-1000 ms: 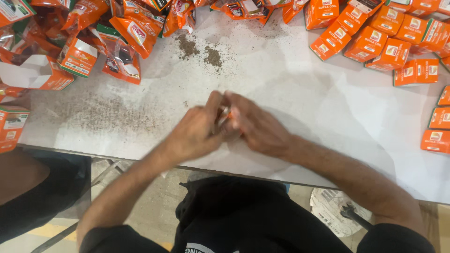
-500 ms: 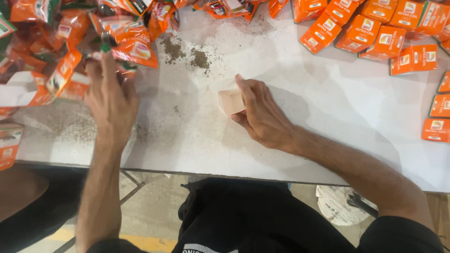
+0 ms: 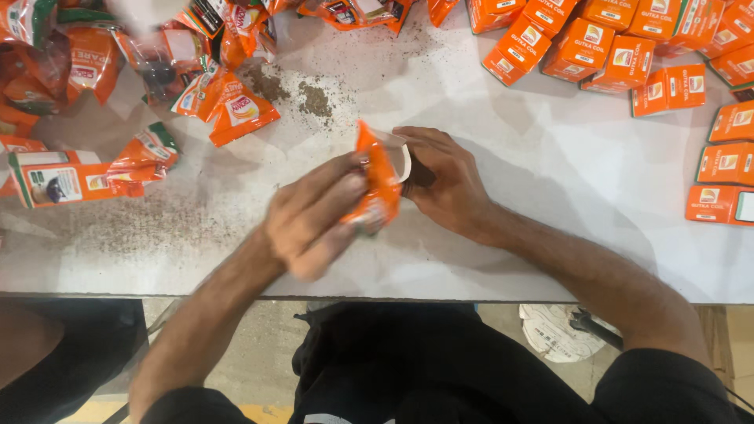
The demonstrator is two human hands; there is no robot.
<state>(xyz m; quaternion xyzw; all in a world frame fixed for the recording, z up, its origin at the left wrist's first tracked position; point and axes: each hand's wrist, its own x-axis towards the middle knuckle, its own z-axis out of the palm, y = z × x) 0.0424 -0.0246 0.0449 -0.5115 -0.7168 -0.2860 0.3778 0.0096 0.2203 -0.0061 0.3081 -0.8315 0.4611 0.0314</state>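
white and dusted with dark specks, the worktop (image 3: 550,180) fills the upper part of the head view, with its near edge running across the middle and a grey floor below. at the far left lies a heap of crumpled orange packets (image 3: 86,63), some with green or white patches, and just in front of the heap a flattened carton (image 3: 55,182) rests on its side. a little further right, one loose orange packet (image 3: 239,116) sits beside two small piles of dark powder (image 3: 294,93).

near the centre, the left hand (image 3: 314,220) is blurred; its grip is closed on an orange sachet (image 3: 378,182), fingers wrapped over the left face of it. the sachet stands roughly upright just above the worktop, between the two hands. touching it on the right, the right hand (image 3: 444,184) holds a small white open box (image 3: 399,155) against the sachet, thumb and fingers pinched around the box, whose rim curves over the sachet's upper edge. something dark shows inside the right palm, but it is too hidden to tell what.

to the right, well apart from the hands, rows of neat orange boxes (image 3: 620,47) line the top edge and continue down the right side. below the worktop, dark clothing covers the person's lap.
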